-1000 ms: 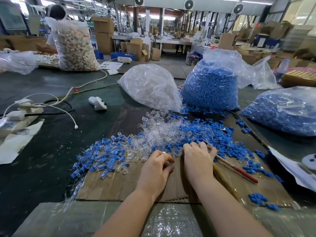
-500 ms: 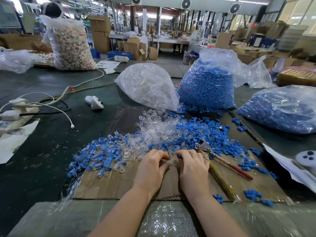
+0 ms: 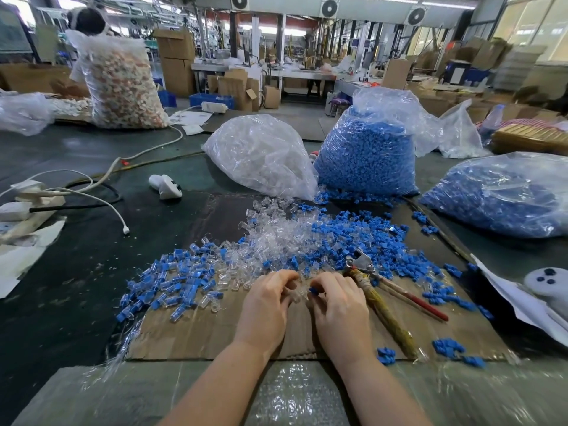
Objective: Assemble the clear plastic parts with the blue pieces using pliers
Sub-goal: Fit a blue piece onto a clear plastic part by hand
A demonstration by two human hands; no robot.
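Note:
My left hand (image 3: 268,305) pinches a clear plastic part (image 3: 295,293) just above the cardboard sheet (image 3: 215,333). Facing it, my right hand (image 3: 339,309) pinches a small blue piece (image 3: 313,291), a finger's width from the clear part. The pliers (image 3: 381,290) lie unheld on the cardboard right of my right hand, jaws pointing away, one handle wrapped in tape, the other red. Loose clear parts (image 3: 276,238) and blue pieces (image 3: 362,238) are heaped beyond my hands. Joined blue-and-clear parts (image 3: 172,278) spread to the left.
Behind the heap stand a bag of clear parts (image 3: 261,155) and a bag of blue pieces (image 3: 368,155); another blue bag (image 3: 504,195) lies right. A white controller (image 3: 166,186), cables and a power strip (image 3: 27,204) sit left. A person sits far left behind a large bag (image 3: 123,84).
My hands drew back from the heap toward me and came together, each with a part. The pliers, hidden under my right hand a second ago, lie exposed beside it.

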